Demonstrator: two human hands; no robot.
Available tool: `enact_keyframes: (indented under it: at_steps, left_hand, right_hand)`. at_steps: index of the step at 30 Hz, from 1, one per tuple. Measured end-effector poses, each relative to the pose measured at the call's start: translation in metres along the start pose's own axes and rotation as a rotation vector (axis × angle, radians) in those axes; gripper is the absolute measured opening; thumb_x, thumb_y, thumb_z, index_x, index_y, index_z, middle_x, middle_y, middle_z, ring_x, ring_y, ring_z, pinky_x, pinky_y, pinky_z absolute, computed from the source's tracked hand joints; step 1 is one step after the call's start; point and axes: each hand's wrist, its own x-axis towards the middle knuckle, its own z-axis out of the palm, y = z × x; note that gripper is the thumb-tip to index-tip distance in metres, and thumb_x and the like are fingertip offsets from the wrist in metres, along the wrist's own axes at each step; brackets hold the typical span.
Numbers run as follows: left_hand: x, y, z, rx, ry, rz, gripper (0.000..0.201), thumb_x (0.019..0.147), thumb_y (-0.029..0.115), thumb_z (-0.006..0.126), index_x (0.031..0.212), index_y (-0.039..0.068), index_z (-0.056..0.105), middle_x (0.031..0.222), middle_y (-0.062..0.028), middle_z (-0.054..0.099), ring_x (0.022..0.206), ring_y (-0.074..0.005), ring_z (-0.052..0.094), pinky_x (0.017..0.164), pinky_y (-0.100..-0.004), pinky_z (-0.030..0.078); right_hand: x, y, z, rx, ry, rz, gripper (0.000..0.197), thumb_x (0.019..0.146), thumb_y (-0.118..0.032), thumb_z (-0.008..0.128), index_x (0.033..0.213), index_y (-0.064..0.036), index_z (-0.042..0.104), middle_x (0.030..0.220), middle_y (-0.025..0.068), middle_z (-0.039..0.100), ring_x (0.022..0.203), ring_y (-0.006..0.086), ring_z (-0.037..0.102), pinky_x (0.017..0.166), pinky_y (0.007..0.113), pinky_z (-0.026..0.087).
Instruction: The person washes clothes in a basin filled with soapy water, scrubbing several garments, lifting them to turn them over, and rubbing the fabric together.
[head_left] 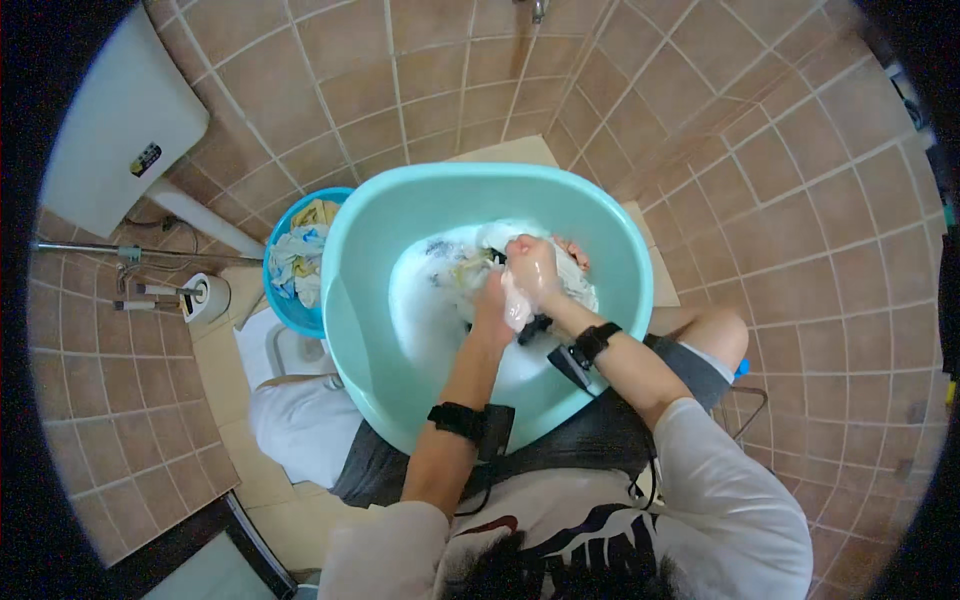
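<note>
To work the white cloth (518,305) well, best take up a small fold at a time and rub fabric against fabric, not against bare knuckles. Press firmly with the right hand (535,268) and brace from beneath with the left hand (490,308). Work low over the suds (425,305), well inside the rim, so as to limit splashing. Turn the fold often for even rubbing.

With the right hand, gripping wet cloth in a near-fist, back upward and coated with lather. With the left hand, touching the same cloth from just beside and a little nearer the body, thumb side upward. Cannot tell the closure of the left fingers, partly hidden by cloth and the right hand.

Just below the grip, note a dark cloth (535,328) in the foam; to the left, a yellowish patterned cloth (470,270), half sunk. See all of this inside the large mint-green basin (440,195), right of centre. Mind the black wrist device (570,368) on the right arm, close to the near rim; best tilt clear of the water.

Farther out, to the left, find a smaller blue basin (296,318) heaped with laundry (298,260); beyond, tiled walls (450,80).
</note>
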Motion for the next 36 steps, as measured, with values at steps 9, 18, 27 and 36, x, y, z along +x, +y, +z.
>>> enact_keyframes:
  at_steps: [9, 18, 27, 36]
  left_hand:
    - [-0.024, 0.013, 0.018, 0.37, 0.157, 0.139, 0.024, 0.082, 0.027, 0.05, 0.084, 0.005, 0.059, 0.076, -0.007, 0.059, 0.076, -0.0164, 0.058, 0.064, -0.0291, 0.046]
    - [-0.05, 0.111, 0.032, 1.392, 0.179, 0.521, 0.035, 0.084, 0.036, 0.051, 0.083, 0.004, 0.062, 0.081, -0.0044, 0.061, 0.072, -0.0145, 0.055, 0.062, -0.0284, 0.042]
    - [-0.089, 0.148, 0.075, 1.284, -0.228, 0.917, 0.026, 0.079, 0.019, 0.055, 0.059, 0.002, 0.057, 0.059, -0.0045, 0.054, 0.058, -0.0175, 0.049, 0.062, -0.0281, 0.039]
    - [-0.106, 0.165, 0.1, 0.907, -0.106, 0.735, 0.025, 0.08, 0.02, 0.057, 0.058, 0.009, 0.048, 0.055, 0.0049, 0.041, 0.051, -0.0048, 0.034, 0.047, -0.022, 0.026]
  right_hand:
    - [-0.013, -0.003, -0.036, -0.193, -0.031, -0.077, 0.023, 0.075, -0.023, 0.057, 0.069, -0.001, 0.059, 0.061, 0.018, 0.056, 0.056, 0.0298, 0.055, 0.055, 0.039, 0.044]
    - [0.02, -0.037, -0.164, -0.349, -0.86, 0.057, 0.029, 0.075, -0.035, 0.064, 0.083, -0.0075, 0.061, 0.074, 0.0025, 0.058, 0.069, 0.0138, 0.052, 0.064, 0.028, 0.043]
    - [0.019, -0.095, -0.225, 0.15, -0.639, -0.171, 0.011, 0.076, -0.009, 0.061, 0.079, -0.0068, 0.052, 0.078, -0.0031, 0.055, 0.072, 0.0056, 0.051, 0.065, 0.021, 0.041]
    - [0.007, -0.138, -0.246, 0.178, -0.518, -0.193, 0.016, 0.082, -0.017, 0.06, 0.084, -0.0102, 0.046, 0.07, -0.0077, 0.046, 0.064, -0.0005, 0.043, 0.052, 0.015, 0.034]
